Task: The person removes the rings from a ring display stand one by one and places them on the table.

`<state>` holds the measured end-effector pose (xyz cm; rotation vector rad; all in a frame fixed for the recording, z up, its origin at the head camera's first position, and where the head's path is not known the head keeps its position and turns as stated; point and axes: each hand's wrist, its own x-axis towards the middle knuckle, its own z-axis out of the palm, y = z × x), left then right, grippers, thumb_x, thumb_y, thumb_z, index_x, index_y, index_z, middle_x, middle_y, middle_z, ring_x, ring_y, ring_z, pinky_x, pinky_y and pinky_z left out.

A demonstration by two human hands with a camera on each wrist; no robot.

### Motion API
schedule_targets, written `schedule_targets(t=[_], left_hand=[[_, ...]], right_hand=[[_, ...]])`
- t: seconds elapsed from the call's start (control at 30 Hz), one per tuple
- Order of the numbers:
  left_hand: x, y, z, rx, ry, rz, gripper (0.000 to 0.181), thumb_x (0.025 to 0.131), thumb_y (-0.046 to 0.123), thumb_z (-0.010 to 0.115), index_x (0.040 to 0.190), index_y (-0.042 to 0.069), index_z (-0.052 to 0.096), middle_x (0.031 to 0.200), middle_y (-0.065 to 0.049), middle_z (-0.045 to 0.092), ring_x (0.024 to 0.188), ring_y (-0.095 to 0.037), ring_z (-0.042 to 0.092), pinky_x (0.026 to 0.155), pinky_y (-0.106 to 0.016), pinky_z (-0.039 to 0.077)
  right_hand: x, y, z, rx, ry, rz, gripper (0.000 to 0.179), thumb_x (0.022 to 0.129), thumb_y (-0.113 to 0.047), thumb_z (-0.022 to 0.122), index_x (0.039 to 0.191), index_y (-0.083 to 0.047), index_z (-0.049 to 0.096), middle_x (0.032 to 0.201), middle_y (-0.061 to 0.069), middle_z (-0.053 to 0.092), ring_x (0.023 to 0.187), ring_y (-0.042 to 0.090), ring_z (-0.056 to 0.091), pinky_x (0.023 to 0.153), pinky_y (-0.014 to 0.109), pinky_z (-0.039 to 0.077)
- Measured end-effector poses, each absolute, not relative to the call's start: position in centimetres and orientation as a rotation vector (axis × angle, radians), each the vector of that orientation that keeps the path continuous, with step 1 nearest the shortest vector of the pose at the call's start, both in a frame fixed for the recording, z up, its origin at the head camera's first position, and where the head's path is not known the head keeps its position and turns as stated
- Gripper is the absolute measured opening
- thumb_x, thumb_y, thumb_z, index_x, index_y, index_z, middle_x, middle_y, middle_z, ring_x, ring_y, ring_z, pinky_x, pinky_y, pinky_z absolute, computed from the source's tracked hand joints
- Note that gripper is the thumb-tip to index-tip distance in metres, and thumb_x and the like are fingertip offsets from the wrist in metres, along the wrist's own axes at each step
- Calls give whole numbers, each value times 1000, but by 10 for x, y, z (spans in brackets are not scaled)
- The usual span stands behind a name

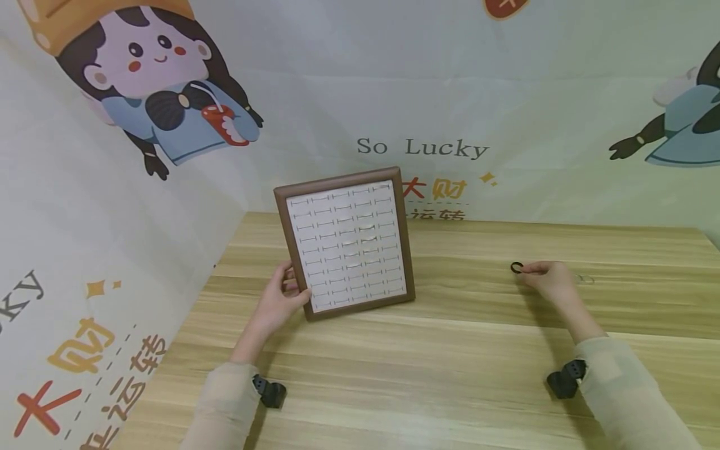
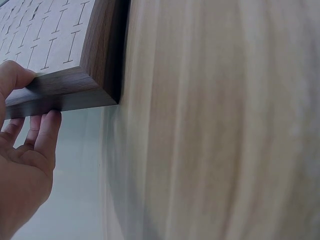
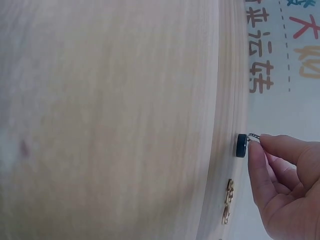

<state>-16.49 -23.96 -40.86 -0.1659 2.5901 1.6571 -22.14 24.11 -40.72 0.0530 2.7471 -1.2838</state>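
Observation:
My left hand [image 1: 279, 294] grips the lower left edge of a brown-framed ring display board [image 1: 351, 244], thumb on the front and fingers behind. The board stands tilted on the table, its white insert cut with rows of slots; several thin rings [image 1: 368, 233] sit in slots near its middle. At the right, my right hand [image 1: 554, 284] pinches a small silver patterned ring [image 3: 254, 136] between thumb and fingertip. A wide black ring [image 3: 241, 145] stands on the table right by those fingertips. Several gold-coloured rings [image 3: 228, 197] lie beside the right hand, partly behind it in the head view.
The wood-grain table [image 1: 439, 375] runs back to a pale printed cloth [image 1: 551, 119] with cartoon figures and lettering. More of this cloth hangs along the left side. Dark wrist cameras [image 1: 565, 379] are strapped to both sleeves.

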Motion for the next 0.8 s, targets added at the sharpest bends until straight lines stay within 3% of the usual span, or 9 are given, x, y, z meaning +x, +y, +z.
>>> schedule_targets(t=[0.07, 0.27, 0.43, 0.8], left_hand=[[-165, -240, -409, -165, 2591, 1656, 77, 97, 1, 63, 162, -5, 22, 152, -32, 41, 138, -47, 47, 120, -54, 44], [-164, -239, -409, -164, 2592, 1669, 77, 97, 1, 63, 162, -6, 23, 151, -32, 42, 136, -46, 48, 119, -54, 45], [-164, -239, -410, -152, 2601, 1668, 76, 97, 1, 63, 161, -6, 23, 150, -32, 43, 134, -46, 48, 118, -54, 46], [-165, -239, -410, -159, 2610, 1651, 77, 96, 3, 64, 162, -5, 24, 151, -32, 42, 135, -47, 48, 117, -54, 46]], right_hand=[[-221, 243, -407, 65, 2721, -1302, 36, 99, -6, 64, 119, 24, 62, 92, 20, 78, 68, -9, 54, 62, 10, 47], [-221, 245, -408, 99, 2667, -1348, 35, 100, -4, 62, 120, 25, 60, 85, 3, 76, 66, -10, 56, 61, 10, 50], [-221, 246, -410, 120, 2647, -1367, 34, 100, -2, 62, 120, 26, 60, 86, 3, 76, 66, -10, 55, 61, 10, 52], [-221, 249, -411, 179, 2628, -1390, 37, 100, -4, 63, 121, 26, 60, 77, -9, 70, 63, -11, 56, 60, 9, 52]])
